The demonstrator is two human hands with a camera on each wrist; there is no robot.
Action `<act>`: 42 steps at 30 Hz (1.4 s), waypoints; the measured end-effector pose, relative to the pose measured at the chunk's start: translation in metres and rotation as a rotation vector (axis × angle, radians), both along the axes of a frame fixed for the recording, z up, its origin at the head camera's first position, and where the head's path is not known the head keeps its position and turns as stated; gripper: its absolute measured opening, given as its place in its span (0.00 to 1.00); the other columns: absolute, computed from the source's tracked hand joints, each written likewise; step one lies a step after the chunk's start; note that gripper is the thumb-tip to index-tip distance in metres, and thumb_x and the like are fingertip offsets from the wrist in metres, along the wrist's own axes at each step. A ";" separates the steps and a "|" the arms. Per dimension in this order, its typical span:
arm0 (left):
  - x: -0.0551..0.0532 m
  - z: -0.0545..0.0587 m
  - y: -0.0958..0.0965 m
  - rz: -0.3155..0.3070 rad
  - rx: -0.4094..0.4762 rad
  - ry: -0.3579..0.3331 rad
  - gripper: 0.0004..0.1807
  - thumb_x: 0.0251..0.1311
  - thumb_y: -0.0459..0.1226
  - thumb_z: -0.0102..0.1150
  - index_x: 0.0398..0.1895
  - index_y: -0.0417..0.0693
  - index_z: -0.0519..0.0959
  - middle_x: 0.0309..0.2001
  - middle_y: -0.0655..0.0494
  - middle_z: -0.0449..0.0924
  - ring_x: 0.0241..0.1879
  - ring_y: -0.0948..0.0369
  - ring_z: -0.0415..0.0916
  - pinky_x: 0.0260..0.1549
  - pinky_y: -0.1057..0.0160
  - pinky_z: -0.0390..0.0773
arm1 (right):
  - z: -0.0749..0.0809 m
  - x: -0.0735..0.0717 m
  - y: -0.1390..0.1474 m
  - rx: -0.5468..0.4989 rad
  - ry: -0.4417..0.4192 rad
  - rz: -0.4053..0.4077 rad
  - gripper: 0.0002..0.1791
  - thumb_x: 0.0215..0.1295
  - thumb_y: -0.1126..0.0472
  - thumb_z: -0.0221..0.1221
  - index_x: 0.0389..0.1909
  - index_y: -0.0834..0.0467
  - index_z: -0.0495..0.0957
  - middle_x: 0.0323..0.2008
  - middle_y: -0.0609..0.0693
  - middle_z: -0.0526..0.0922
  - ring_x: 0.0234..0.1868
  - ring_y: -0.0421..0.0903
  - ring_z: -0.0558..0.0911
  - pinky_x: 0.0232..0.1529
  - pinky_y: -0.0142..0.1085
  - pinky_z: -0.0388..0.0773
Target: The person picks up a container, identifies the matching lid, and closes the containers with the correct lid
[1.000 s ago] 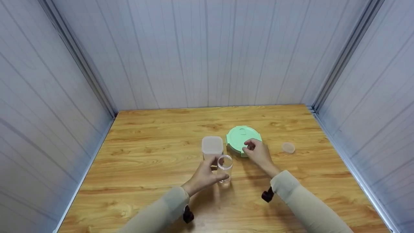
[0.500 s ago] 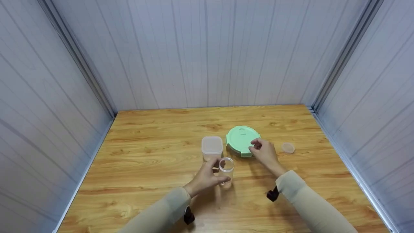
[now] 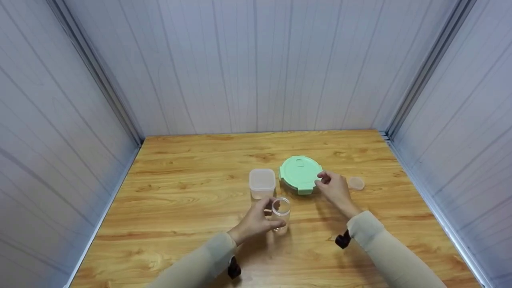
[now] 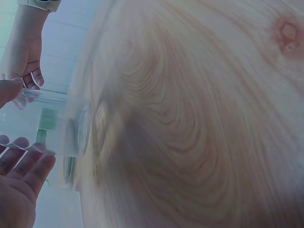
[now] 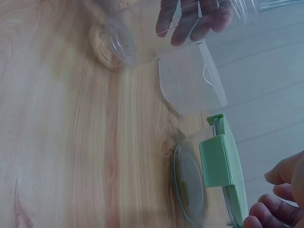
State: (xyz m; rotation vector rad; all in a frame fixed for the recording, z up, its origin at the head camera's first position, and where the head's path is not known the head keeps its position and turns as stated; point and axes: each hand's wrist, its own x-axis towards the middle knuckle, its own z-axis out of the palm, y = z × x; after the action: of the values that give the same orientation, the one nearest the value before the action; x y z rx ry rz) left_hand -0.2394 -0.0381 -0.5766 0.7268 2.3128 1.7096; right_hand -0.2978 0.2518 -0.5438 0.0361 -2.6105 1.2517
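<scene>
My left hand (image 3: 258,220) grips a clear plastic jar (image 3: 282,216) from its left side, thumb in front and fingers behind. The jar has no lid on and stands nearly upright, its base at or just above the table. In the right wrist view the fingers show through the wall of the jar (image 5: 147,35). My right hand (image 3: 335,192) hovers at the right edge of a round glass container with a green clip lid (image 3: 300,172). Its fingers are loosely bent, with nothing between them. A small translucent round lid (image 3: 356,183) lies just right of that hand.
Behind the jar stands a square translucent box with a pale lid (image 3: 262,179), left of the green-lidded container. The wooden table (image 3: 180,208) is bounded by a pale panelled wall (image 3: 256,72) at the back and others at both sides.
My right hand has moved right, from over the green lid to its right edge. The left hand and jar have shifted slightly right and nearer me. The containers and small lid stay put.
</scene>
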 end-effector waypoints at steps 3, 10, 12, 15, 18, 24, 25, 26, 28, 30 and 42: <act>-0.001 -0.002 0.000 -0.001 -0.010 0.003 0.32 0.58 0.32 0.80 0.62 0.30 0.74 0.60 0.32 0.80 0.60 0.40 0.82 0.64 0.46 0.83 | -0.001 0.000 0.004 0.001 0.005 -0.007 0.09 0.68 0.67 0.69 0.45 0.67 0.88 0.35 0.58 0.89 0.35 0.44 0.82 0.39 0.32 0.77; -0.001 -0.005 -0.001 -0.024 0.004 0.031 0.29 0.57 0.29 0.80 0.58 0.31 0.76 0.57 0.32 0.82 0.59 0.41 0.83 0.61 0.53 0.85 | -0.003 0.001 0.014 0.030 -0.002 -0.037 0.10 0.69 0.65 0.66 0.46 0.67 0.88 0.35 0.58 0.88 0.36 0.47 0.83 0.39 0.34 0.77; -0.001 -0.006 -0.001 -0.030 0.008 0.030 0.29 0.56 0.29 0.80 0.58 0.30 0.75 0.57 0.31 0.81 0.59 0.40 0.83 0.61 0.54 0.85 | -0.004 0.001 0.017 0.034 -0.010 -0.039 0.11 0.70 0.64 0.67 0.47 0.67 0.88 0.35 0.57 0.88 0.36 0.48 0.82 0.39 0.35 0.77; -0.001 -0.008 -0.001 -0.032 0.010 0.022 0.30 0.56 0.28 0.80 0.59 0.29 0.74 0.58 0.30 0.81 0.60 0.38 0.83 0.60 0.57 0.85 | -0.005 0.001 0.020 0.035 -0.014 -0.036 0.11 0.72 0.64 0.67 0.48 0.67 0.88 0.36 0.58 0.88 0.37 0.48 0.82 0.39 0.35 0.77; -0.001 -0.008 -0.001 -0.031 0.003 0.010 0.32 0.57 0.29 0.80 0.61 0.28 0.74 0.59 0.31 0.80 0.60 0.40 0.83 0.60 0.60 0.85 | -0.005 0.001 0.024 0.038 -0.013 -0.039 0.11 0.72 0.64 0.68 0.49 0.67 0.88 0.36 0.59 0.87 0.37 0.49 0.82 0.38 0.34 0.77; 0.000 -0.007 -0.001 -0.027 -0.003 0.004 0.31 0.55 0.30 0.81 0.59 0.30 0.75 0.57 0.34 0.81 0.58 0.45 0.84 0.59 0.62 0.85 | -0.003 0.001 0.032 0.057 -0.026 -0.046 0.12 0.71 0.65 0.66 0.51 0.68 0.87 0.37 0.60 0.87 0.38 0.52 0.83 0.38 0.34 0.76; 0.001 -0.007 -0.001 -0.027 -0.002 0.003 0.31 0.55 0.30 0.81 0.59 0.30 0.75 0.57 0.35 0.81 0.58 0.46 0.84 0.59 0.62 0.85 | -0.003 0.002 0.034 0.059 -0.028 -0.046 0.12 0.72 0.66 0.65 0.51 0.69 0.87 0.38 0.60 0.87 0.38 0.52 0.83 0.38 0.35 0.77; 0.001 -0.007 -0.001 -0.025 -0.001 0.001 0.31 0.55 0.30 0.81 0.59 0.31 0.75 0.56 0.35 0.81 0.57 0.47 0.84 0.59 0.61 0.85 | -0.003 0.002 0.035 0.061 -0.028 -0.047 0.12 0.72 0.66 0.65 0.51 0.69 0.87 0.38 0.60 0.87 0.38 0.53 0.84 0.39 0.36 0.78; 0.001 -0.007 -0.001 -0.023 0.001 -0.004 0.31 0.55 0.30 0.82 0.59 0.31 0.75 0.56 0.37 0.81 0.56 0.49 0.84 0.59 0.60 0.85 | -0.003 0.003 0.037 0.064 -0.022 -0.052 0.12 0.72 0.66 0.64 0.50 0.69 0.86 0.38 0.61 0.87 0.39 0.54 0.84 0.41 0.42 0.80; 0.001 -0.008 -0.001 -0.020 0.001 -0.012 0.31 0.54 0.30 0.82 0.59 0.31 0.75 0.55 0.38 0.81 0.56 0.51 0.84 0.59 0.59 0.86 | -0.003 0.003 0.038 0.063 -0.012 -0.063 0.11 0.72 0.65 0.65 0.49 0.68 0.87 0.38 0.61 0.87 0.40 0.55 0.85 0.52 0.48 0.78; 0.000 -0.009 -0.001 -0.019 -0.002 -0.028 0.28 0.57 0.29 0.81 0.55 0.32 0.74 0.54 0.35 0.81 0.52 0.58 0.82 0.56 0.61 0.86 | 0.000 0.003 0.047 0.050 -0.027 -0.095 0.12 0.72 0.65 0.67 0.50 0.68 0.86 0.37 0.60 0.87 0.37 0.52 0.83 0.39 0.37 0.77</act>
State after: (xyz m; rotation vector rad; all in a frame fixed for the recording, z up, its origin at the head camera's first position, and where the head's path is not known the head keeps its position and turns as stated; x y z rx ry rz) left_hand -0.2398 -0.0390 -0.5858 0.7174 2.2813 1.6981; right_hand -0.2945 0.2988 -0.5440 -0.0956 -2.6329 1.1632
